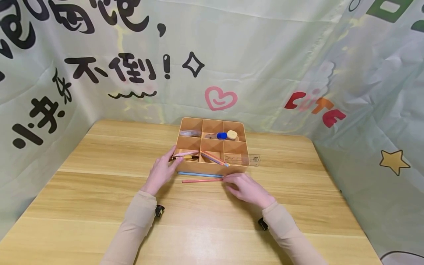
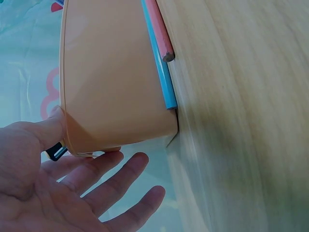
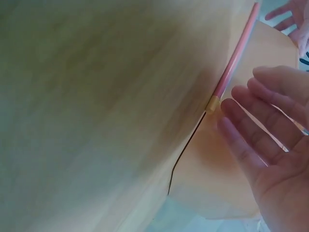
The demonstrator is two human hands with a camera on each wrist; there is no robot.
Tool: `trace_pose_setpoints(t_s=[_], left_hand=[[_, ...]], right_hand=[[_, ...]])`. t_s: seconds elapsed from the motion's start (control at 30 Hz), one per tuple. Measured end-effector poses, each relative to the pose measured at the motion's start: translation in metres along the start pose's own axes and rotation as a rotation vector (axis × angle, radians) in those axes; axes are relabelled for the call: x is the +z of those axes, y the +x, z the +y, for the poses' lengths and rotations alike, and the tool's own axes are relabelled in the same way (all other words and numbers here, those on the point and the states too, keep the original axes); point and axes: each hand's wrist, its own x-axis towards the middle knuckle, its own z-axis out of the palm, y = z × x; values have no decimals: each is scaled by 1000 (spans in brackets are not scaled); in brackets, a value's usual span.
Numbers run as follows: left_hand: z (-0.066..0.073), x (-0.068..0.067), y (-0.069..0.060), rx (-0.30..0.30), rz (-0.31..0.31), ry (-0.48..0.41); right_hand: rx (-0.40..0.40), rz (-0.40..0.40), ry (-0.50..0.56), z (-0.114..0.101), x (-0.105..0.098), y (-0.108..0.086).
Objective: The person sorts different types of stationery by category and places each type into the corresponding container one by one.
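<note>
A tan divided organizer box (image 1: 212,167) stands on the table, its front wall toward me. My left hand (image 1: 161,171) is at its front left corner; in the left wrist view the thumb touches the rim while the other fingers extend along the side wall. Before the front wall lie a blue pencil (image 1: 200,175) and a pink pencil (image 1: 202,180), roughly parallel. My right hand (image 1: 248,189) is at their right ends, its fingers relaxed and nothing held. In the right wrist view, the pink pencil's yellow end (image 3: 212,104) is beside the fingertips; contact is unclear.
Inside the box are several pencils (image 1: 214,158), a black-and-yellow pen-like item (image 1: 188,157), a blue-capped item (image 1: 221,135), a cream rounded item (image 1: 232,135) and a clear packet (image 1: 190,133). A clear ruler-like piece (image 1: 254,159) sticks out at right. Printed cloth (image 1: 265,55) hangs behind the table.
</note>
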Motion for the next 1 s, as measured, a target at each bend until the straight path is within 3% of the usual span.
trace_pose_setpoints(t_s=[0.37, 1.0], left_hand=[[0, 1, 1, 10, 10, 8], [-1, 1, 1, 8, 9, 2]], right_hand=[[-29, -13, -91, 0, 0, 5], [37, -7, -238, -8, 3, 20]])
